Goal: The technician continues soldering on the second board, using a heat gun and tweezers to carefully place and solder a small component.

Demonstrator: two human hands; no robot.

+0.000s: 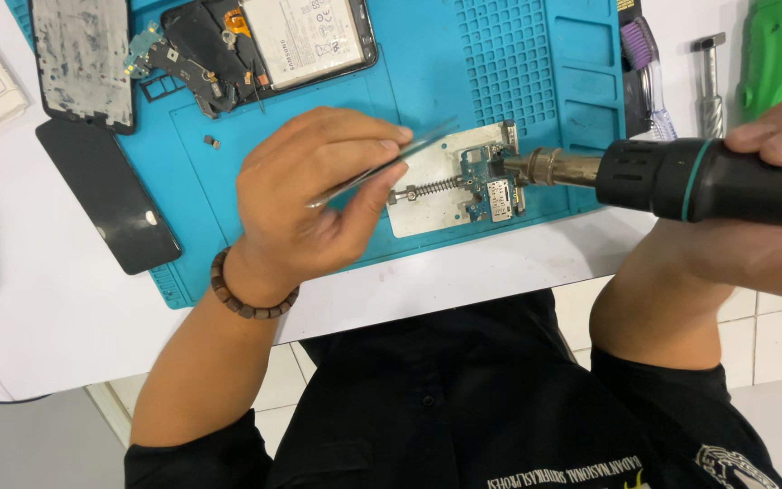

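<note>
two hands (319,195) hold tweezers (382,167) and hot-air tool (681,177) over board (491,186).

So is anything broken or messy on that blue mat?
Yes. A phone at the top of the blue mat lies opened up, its battery and insides bare. Beside it, a separate frame looks smeared with grey residue. Two tiny loose parts sit alone on the mat. Nothing looks spilled.

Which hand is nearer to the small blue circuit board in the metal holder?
Left. The left hand sits just beside the circuit board, holding tweezers; the right hand stays far right, gripping the hot-air tool.
</note>
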